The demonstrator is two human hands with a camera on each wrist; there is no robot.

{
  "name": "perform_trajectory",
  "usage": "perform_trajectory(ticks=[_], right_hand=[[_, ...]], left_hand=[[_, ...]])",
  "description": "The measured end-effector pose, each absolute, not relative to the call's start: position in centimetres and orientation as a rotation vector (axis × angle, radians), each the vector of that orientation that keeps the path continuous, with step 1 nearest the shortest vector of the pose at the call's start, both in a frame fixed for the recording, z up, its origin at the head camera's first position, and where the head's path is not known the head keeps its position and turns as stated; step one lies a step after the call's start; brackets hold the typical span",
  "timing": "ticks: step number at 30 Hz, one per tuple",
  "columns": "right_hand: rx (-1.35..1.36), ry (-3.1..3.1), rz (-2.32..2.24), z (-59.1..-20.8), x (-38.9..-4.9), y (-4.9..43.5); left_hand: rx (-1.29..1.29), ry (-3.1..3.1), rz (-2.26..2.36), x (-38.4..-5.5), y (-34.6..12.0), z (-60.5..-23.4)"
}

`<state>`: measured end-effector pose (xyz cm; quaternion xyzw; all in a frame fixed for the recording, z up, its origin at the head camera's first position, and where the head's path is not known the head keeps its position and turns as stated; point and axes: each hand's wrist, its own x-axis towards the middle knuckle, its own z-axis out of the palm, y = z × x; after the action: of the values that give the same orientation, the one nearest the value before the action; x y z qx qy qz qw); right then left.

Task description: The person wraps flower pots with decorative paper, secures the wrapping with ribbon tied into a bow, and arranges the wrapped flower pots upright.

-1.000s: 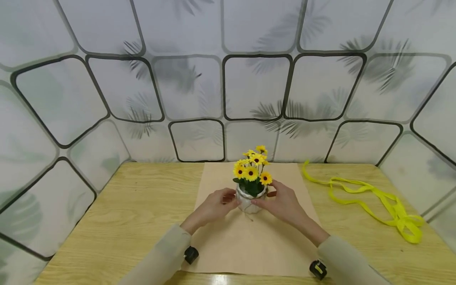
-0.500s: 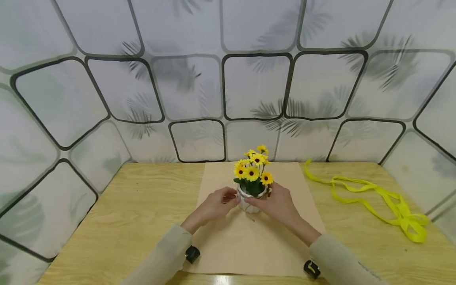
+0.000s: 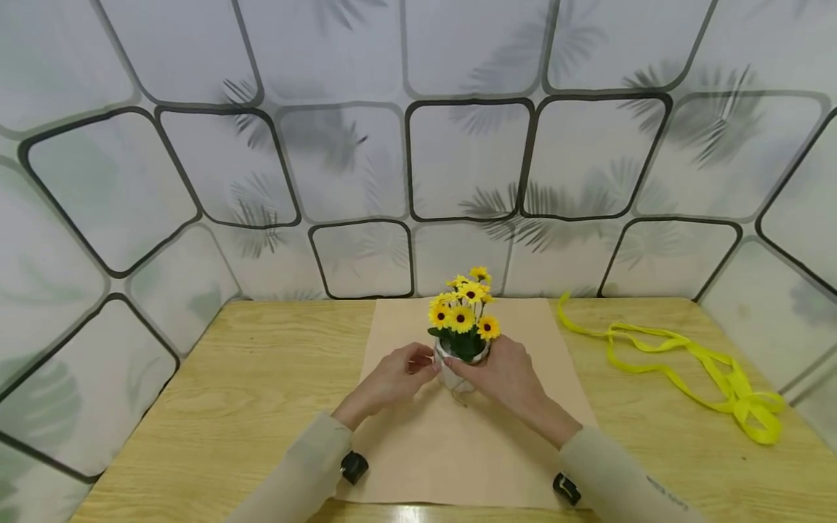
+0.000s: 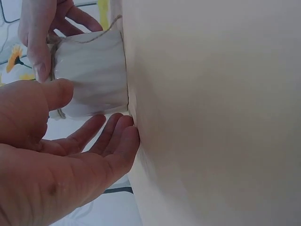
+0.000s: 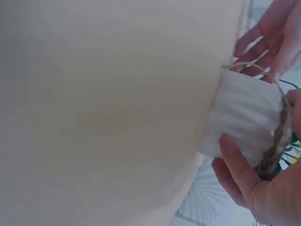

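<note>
A small white pot [image 3: 448,379] of yellow flowers [image 3: 461,318] with green leaves stands upright on a sheet of brown paper [image 3: 471,465]. Braided trim [image 5: 278,143] runs round its rim, and a loose end of twine [image 4: 96,37] hangs down its side. My right hand [image 3: 513,374] holds the pot from the right, thumb over the front rim and fingers along the far side. On the left side, my left hand [image 3: 392,378] is cupped loosely beside the pot; its thumb overlaps the wall in the left wrist view and its fingers rest by the base.
A yellow ribbon [image 3: 740,385] lies loosely looped on the wooden table [image 3: 275,378] to the right of the paper. Behind the table and at both sides rises a patterned fabric wall [image 3: 353,160]. Each beige sleeve [image 3: 297,461] has a black wrist camera [image 3: 354,467].
My right hand has moved left and inward, its thumb sliding further across the front rim and its fingers closing on the pot. The left hand has barely moved.
</note>
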<state>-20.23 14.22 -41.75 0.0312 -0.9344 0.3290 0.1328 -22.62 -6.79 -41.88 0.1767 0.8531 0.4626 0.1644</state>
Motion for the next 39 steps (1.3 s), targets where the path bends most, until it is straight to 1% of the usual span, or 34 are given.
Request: perform_trajectory(ticks=[7,16,26,33,39], right_hand=[[0.141,-2.749,0.872,-41.3,-20.4,14.5],[0.021,-2.804,0.983,-40.9,-20.7,15.3],[-0.171,-2.888,1.05,-40.5,-20.8,16.6],[-0.22,-2.879,1.146,-40.5,-20.6,17.0],[-0.281,-2.826,1.251,-40.5,-19.8,17.1]], left_hand=[[0.457,2.399,1.329,-23.0,-6.8,-41.9],[0.386,2.442,1.374,-22.9,-5.9,-41.5],[0.121,1.992,1.789,-22.9,-4.6,-41.2],[0.078,1.806,1.846,-23.2,-3.8,-41.7],[0.035,1.759,1.876,-23.4,-3.3,-41.4]])
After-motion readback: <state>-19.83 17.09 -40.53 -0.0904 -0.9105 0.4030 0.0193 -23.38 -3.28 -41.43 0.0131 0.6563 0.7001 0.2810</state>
